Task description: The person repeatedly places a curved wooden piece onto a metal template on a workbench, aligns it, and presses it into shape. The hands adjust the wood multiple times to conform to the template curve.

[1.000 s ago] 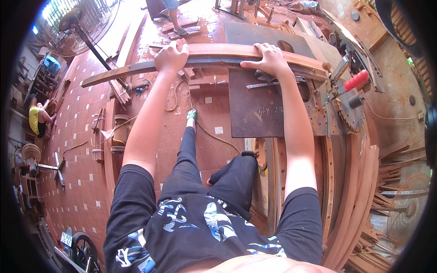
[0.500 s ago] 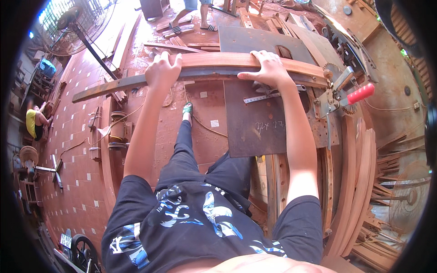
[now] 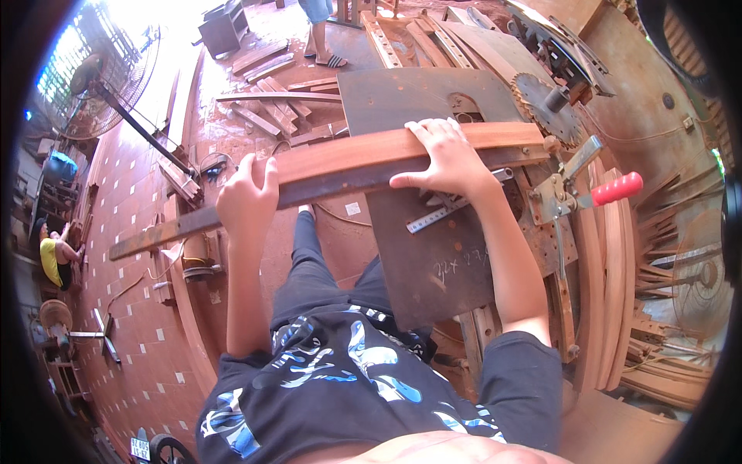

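A reddish-brown, slightly curved wooden plank (image 3: pixel 348 153) lies across in front of me. A long dark bar (image 3: pixel 164 233) runs along its near side and sticks out past its left end. My left hand (image 3: pixel 249 197) is closed round the plank's left end, partly hiding it. My right hand (image 3: pixel 447 158) grips it farther right, fingers over the far edge and thumb toward me. At the plank's right end stands a toggle clamp with a red handle (image 3: pixel 617 188). A toothed circular saw blade (image 3: pixel 537 108) shows just beyond; I cannot tell whether it is spinning.
Below the plank is a dark metal tabletop (image 3: pixel 425 286) with a small steel ruler (image 3: pixel 434 218). Curved timber (image 3: pixel 614 309) leans at the right. A pedestal fan (image 3: pixel 97 77) stands at far left. One person (image 3: pixel 58 259) crouches left; another's legs (image 3: pixel 315 35) show ahead. Boards litter the floor.
The plank and clamp have come toward me, away from the saw blade, which now shows more fully. Both hands keep their hold. The whole view has shifted, and the far person has stepped.
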A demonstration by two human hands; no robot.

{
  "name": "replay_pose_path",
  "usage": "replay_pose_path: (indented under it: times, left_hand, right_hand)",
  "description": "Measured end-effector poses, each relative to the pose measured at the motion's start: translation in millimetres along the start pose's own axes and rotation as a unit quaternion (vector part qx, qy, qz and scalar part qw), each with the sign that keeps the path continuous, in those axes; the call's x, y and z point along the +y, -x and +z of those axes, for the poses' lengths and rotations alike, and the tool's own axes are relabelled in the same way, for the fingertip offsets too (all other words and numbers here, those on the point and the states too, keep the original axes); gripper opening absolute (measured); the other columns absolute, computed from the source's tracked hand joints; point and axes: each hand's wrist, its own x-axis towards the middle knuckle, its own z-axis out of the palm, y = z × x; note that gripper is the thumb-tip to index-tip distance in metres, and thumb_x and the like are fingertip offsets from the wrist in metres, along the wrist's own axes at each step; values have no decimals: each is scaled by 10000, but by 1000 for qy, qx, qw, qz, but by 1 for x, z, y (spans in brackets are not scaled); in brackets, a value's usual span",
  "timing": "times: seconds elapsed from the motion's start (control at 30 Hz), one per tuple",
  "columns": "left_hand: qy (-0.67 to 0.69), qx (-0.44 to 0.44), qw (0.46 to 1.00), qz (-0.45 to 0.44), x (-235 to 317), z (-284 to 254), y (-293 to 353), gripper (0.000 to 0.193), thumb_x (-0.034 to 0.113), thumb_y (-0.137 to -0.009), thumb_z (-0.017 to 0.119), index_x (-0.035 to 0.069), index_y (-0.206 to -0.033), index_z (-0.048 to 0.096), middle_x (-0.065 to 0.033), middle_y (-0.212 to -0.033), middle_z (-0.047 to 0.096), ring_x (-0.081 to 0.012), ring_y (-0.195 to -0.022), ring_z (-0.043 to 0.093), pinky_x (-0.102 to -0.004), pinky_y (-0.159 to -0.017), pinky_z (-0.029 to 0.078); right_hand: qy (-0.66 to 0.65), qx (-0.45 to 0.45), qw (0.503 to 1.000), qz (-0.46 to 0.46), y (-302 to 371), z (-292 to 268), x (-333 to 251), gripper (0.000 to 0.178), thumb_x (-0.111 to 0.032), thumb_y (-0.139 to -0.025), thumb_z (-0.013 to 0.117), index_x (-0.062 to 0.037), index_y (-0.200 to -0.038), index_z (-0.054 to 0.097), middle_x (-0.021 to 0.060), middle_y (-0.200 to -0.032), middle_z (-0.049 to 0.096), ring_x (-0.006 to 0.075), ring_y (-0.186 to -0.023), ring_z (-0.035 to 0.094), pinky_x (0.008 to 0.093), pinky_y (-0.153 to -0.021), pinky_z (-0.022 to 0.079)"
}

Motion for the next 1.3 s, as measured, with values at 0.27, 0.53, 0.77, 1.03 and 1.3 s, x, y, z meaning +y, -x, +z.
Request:
replay_pose_path:
  times: [0.27,0.53,0.77,1.03,1.3]
  left_hand:
    - [14,-1,1000,-12,11,-5,10,502,442,-957,645,33,-1237,724,-236,-1064,759,-400,-958,748,-461,-859,582]
    - [39,-25,999,1,7,-9,13,484,396,-947,670,8,-1234,713,-232,-1121,749,-397,-1019,735,-455,-895,578]
    - [41,-26,999,5,12,-12,13,458,360,-937,687,3,-1224,714,-227,-1141,745,-396,-1027,734,-447,-898,579]
    - [91,-38,994,42,10,-16,11,404,278,-948,663,1,-1238,712,-237,-1135,743,-403,-1036,732,-450,-904,575]
    - [112,-33,990,82,3,-16,11,390,245,-939,678,14,-1251,711,-237,-1119,747,-407,-1033,733,-452,-907,572]
  right_hand:
    - [15,-27,999,9,6,-3,-7,1191,-846,-710,705,23,-1494,481,201,-1468,525,359,-1457,403,566,-1277,185]
    - [50,-84,995,32,13,-8,-16,1157,-778,-798,689,-22,-1595,329,212,-1627,350,411,-1563,225,510,-1310,137]
    - [46,-140,988,52,17,-14,-9,1080,-772,-871,611,-118,-1654,258,202,-1708,201,381,-1601,116,493,-1316,78]
    - [22,-115,989,89,21,-19,-11,1027,-718,-868,669,-123,-1632,328,228,-1690,235,383,-1600,131,496,-1313,92]
    - [11,-129,984,126,29,-35,-10,946,-569,-862,763,-132,-1610,382,190,-1701,243,365,-1601,146,455,-1319,125]
